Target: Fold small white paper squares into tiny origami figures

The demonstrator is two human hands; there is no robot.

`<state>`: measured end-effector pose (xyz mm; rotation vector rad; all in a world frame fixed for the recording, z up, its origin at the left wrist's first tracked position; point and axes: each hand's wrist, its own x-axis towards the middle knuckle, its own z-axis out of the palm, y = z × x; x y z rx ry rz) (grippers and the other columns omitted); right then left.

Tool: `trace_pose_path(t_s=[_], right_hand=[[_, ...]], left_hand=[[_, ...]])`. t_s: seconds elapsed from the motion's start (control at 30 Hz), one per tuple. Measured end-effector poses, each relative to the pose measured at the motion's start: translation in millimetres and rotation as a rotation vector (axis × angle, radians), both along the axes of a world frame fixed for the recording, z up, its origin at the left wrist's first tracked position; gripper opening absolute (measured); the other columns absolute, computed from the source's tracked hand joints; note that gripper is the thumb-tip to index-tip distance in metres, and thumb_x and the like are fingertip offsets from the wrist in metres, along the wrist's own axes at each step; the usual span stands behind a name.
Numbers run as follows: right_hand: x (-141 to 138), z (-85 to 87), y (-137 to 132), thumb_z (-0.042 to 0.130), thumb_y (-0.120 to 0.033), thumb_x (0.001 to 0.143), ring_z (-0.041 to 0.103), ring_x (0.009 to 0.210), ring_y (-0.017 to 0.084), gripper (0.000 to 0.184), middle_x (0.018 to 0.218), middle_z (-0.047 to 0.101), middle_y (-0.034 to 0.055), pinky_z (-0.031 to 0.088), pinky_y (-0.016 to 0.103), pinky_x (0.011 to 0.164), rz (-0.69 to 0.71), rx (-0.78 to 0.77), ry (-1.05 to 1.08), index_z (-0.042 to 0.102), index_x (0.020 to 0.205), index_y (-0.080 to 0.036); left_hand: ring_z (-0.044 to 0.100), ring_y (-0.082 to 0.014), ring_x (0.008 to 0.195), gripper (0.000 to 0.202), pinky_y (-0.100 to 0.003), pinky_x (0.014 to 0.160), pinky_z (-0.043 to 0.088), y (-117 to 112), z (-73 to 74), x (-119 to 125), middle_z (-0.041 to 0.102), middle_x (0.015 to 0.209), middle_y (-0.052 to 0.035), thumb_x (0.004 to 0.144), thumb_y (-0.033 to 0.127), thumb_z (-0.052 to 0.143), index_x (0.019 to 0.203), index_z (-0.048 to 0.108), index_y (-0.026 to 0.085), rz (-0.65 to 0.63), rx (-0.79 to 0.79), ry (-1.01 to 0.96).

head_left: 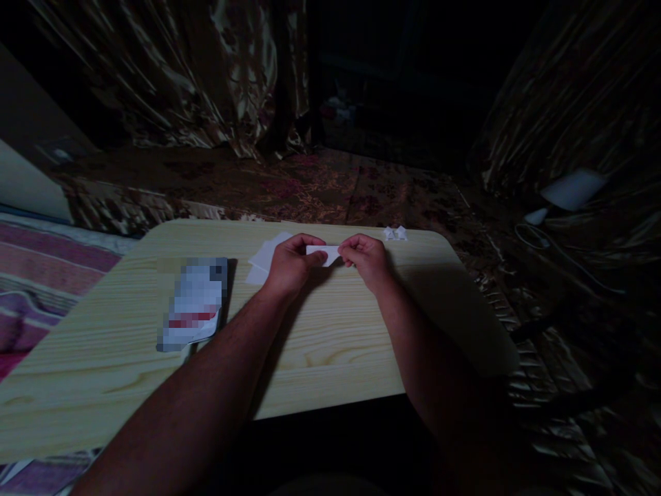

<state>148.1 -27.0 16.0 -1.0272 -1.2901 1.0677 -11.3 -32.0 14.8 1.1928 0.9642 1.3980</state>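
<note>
Both of my hands meet over the far middle of a pale wooden table [330, 344]. Between them is a small white slip of paper [324, 253]. My left hand [290, 264] pinches its left end, and my right hand [365, 257] pinches its right end, fingers curled. Just left of my left hand, several loose white paper sheets [263, 260] lie flat on the table. Two small folded white paper pieces [395, 233] sit near the table's far edge, to the right of my right hand.
A blurred card or packet [193, 303] lies on the table's left half. Dark shiny patterned fabric [320, 186] covers the floor beyond and to the right. A striped mat [41, 269] lies at the left. White objects with a cable [558, 200] rest at the right.
</note>
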Motion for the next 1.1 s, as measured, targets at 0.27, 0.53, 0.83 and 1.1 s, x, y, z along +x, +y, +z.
trace_pose_path(t_s=[0.27, 0.53, 0.83, 1.1], right_hand=[[2, -1.3, 2, 0.068, -0.029, 0.065, 0.048, 0.047, 0.008, 0.015, 0.054, 0.057, -0.0034, 0.039, 0.021, 0.047, -0.023, -0.006, 0.025, 0.061, 0.07, -0.016], [13, -4.3, 10, 0.063, -0.027, 0.066, 0.048, 0.05, 0.007, 0.012, 0.059, 0.057, -0.003, 0.039, 0.02, 0.047, -0.135, -0.012, 0.138, 0.059, 0.072, -0.016], [0, -0.7, 0, 0.068, -0.036, 0.068, 0.051, 0.052, 0.009, 0.024, 0.063, 0.059, -0.002, 0.039, 0.019, 0.044, 0.009, -0.034, 0.044, 0.062, 0.08, -0.017], [-6, -7.6, -1, 0.063, -0.025, 0.069, 0.051, 0.051, 0.009, 0.01, 0.058, 0.059, -0.002, 0.04, 0.021, 0.049, -0.036, 0.071, -0.193, 0.064, 0.071, -0.016]], left_hand=[[0.058, -0.0127, 0.057, 0.031, -0.027, 0.055, 0.046, 2, -2.4, -1, 0.065, 0.071, -0.003, 0.055, 0.024, 0.078, 0.082, 0.066, 0.014, 0.003, -0.03, -0.018], [0.059, -0.0124, 0.059, 0.035, -0.024, 0.057, 0.046, 7, -2.1, -6, 0.065, 0.07, -0.0011, 0.05, 0.02, 0.079, 0.082, 0.066, 0.015, 0.077, -0.069, -0.098], [0.058, -0.0136, 0.059, 0.031, -0.026, 0.057, 0.045, 2, -8.6, 1, 0.066, 0.074, -0.0038, 0.057, 0.026, 0.076, 0.084, 0.066, 0.015, 0.03, -0.005, 0.032], [0.058, -0.0142, 0.062, 0.019, -0.026, 0.06, 0.044, 3, -12.3, 0, 0.067, 0.073, -0.0039, 0.069, 0.032, 0.067, 0.079, 0.067, 0.016, 0.015, 0.118, 0.324]])
